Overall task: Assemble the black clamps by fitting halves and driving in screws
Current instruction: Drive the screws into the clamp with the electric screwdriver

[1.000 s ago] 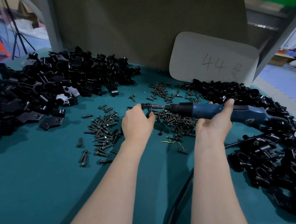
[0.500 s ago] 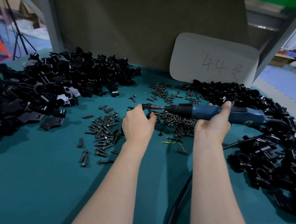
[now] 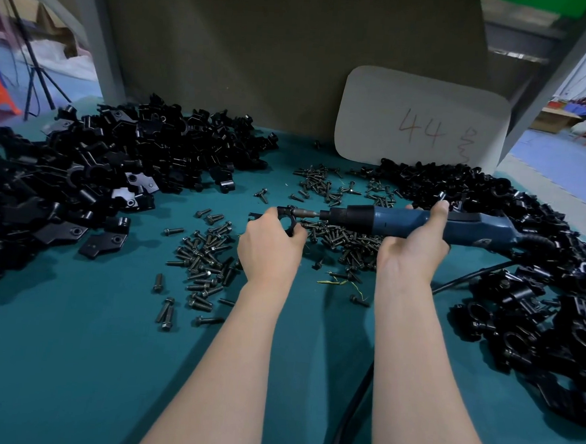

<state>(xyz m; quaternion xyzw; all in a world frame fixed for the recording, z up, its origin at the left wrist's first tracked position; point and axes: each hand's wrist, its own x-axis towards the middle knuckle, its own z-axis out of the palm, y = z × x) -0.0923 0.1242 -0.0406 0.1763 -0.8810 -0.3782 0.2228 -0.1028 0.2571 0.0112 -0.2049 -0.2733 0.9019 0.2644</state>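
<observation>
My left hand (image 3: 268,247) grips a black clamp (image 3: 287,218) above the middle of the teal table. My right hand (image 3: 415,244) holds a blue electric screwdriver (image 3: 411,223) lying level, with its bit pressed against the clamp's right side. A screw at the bit's tip is too small to make out clearly. Loose dark screws (image 3: 207,261) lie scattered under and around both hands.
A large heap of black clamp halves (image 3: 81,181) fills the left of the table (image 3: 70,362). Another heap of black clamps (image 3: 537,298) runs along the right. A white card marked 44 (image 3: 421,123) leans on the back wall. The screwdriver's black cord (image 3: 349,407) trails toward me.
Both hands, the clamp and the screwdriver have stayed almost where they were; the bit stays against the clamp.
</observation>
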